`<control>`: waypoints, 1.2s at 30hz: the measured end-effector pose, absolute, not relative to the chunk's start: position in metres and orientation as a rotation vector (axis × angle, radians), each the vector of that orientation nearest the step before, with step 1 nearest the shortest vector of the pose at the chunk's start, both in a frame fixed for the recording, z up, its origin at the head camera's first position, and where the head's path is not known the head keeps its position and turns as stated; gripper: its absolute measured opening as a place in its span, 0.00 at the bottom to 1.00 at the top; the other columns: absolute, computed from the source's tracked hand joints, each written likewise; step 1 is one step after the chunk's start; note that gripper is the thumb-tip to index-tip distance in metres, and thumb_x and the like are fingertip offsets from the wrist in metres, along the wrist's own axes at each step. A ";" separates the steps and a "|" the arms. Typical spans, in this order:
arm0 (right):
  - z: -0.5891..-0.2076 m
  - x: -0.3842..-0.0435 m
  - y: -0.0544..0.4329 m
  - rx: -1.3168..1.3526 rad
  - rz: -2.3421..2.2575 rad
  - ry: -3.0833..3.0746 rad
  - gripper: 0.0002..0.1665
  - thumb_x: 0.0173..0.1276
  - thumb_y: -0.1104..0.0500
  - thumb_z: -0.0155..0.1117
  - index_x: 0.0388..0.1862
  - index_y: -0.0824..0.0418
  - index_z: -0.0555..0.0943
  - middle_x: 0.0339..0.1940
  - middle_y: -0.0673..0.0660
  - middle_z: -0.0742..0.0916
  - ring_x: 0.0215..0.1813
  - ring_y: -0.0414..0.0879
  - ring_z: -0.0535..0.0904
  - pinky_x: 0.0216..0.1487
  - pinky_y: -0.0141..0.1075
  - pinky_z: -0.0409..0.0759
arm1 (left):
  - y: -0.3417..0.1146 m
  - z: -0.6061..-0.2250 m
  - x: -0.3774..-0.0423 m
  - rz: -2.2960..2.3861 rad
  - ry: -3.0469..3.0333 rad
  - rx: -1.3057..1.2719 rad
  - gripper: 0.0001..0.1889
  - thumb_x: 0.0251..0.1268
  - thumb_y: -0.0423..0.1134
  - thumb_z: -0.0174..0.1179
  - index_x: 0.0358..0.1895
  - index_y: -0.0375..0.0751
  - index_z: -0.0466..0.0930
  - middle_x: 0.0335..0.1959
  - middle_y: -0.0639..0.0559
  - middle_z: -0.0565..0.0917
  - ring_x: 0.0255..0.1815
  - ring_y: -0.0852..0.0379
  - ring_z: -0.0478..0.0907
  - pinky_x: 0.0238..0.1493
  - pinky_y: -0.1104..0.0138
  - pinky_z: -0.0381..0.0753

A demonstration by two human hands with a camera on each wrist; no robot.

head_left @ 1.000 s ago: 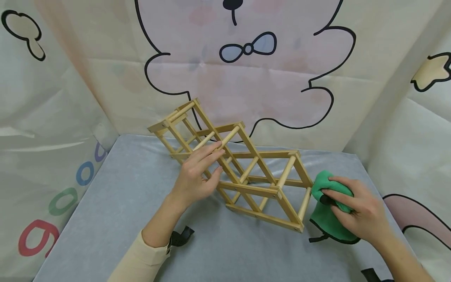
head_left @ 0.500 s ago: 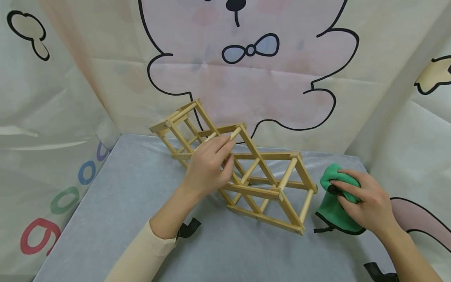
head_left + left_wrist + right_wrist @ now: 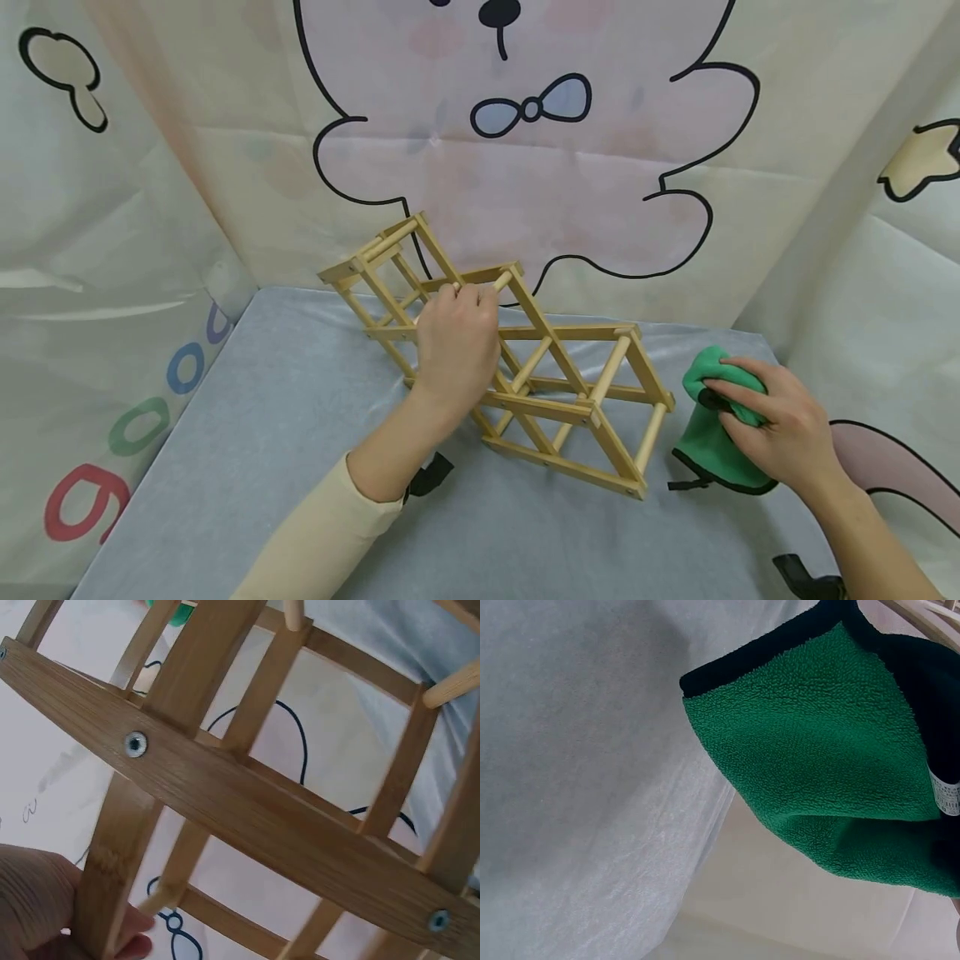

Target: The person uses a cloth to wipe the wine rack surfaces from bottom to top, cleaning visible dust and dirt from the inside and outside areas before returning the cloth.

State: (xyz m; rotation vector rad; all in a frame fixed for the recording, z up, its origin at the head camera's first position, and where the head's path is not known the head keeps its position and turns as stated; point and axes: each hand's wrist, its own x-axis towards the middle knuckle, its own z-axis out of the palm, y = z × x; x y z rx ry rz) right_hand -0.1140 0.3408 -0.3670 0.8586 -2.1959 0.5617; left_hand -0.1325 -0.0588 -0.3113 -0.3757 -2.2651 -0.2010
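A wooden lattice rack (image 3: 536,406), made of flat slats and round dowels, stands slantwise on the table in the head view. My left hand (image 3: 457,354) grips it at the middle, the fingers bent over its upper part. In the left wrist view the fingers and thumb (image 3: 34,896) close round one flat slat (image 3: 120,847), close to a long slat with metal screws. At the right, my right hand (image 3: 787,429) holds a bunched green cloth (image 3: 712,454) with black edging, apart from the rack. The cloth (image 3: 810,742) hangs down in the right wrist view, with a white label at its side.
A blue-grey cover (image 3: 300,467) lies over the table. Printed fabric walls (image 3: 600,192) stand at the back and both sides, close behind the rack. Black straps (image 3: 431,477) hang at both wrists.
My left hand has gone from lying across the rack with extended fingers to gripping it. The right hand, with the green cloth, has shifted a little right, away from the rack's end.
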 end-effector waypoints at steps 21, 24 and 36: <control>-0.368 -0.111 0.348 0.856 0.534 -2.282 0.35 0.80 0.36 0.52 0.40 0.64 0.91 0.55 0.68 0.87 0.62 0.40 0.75 0.66 0.18 0.61 | -0.049 -0.319 -0.134 -0.003 -2.254 -0.206 0.09 0.56 0.23 0.61 0.25 0.41 0.84 0.20 0.51 0.78 0.19 0.56 0.67 0.18 0.69 0.60; -0.368 -0.110 0.348 0.858 0.529 -2.278 0.35 0.80 0.36 0.52 0.40 0.64 0.91 0.54 0.69 0.87 0.59 0.45 0.76 0.65 0.18 0.61 | -0.051 -0.320 -0.133 -0.036 -2.226 -0.239 0.11 0.55 0.21 0.59 0.29 0.39 0.87 0.21 0.50 0.80 0.19 0.55 0.68 0.19 0.69 0.59; -0.377 -0.112 0.358 0.814 0.512 -2.241 0.37 0.78 0.32 0.51 0.37 0.62 0.91 0.53 0.65 0.87 0.51 0.57 0.78 0.60 0.17 0.61 | -0.058 -0.316 -0.119 -0.051 -2.108 -0.405 0.12 0.66 0.24 0.59 0.34 0.41 0.91 0.22 0.51 0.81 0.21 0.53 0.71 0.20 0.67 0.62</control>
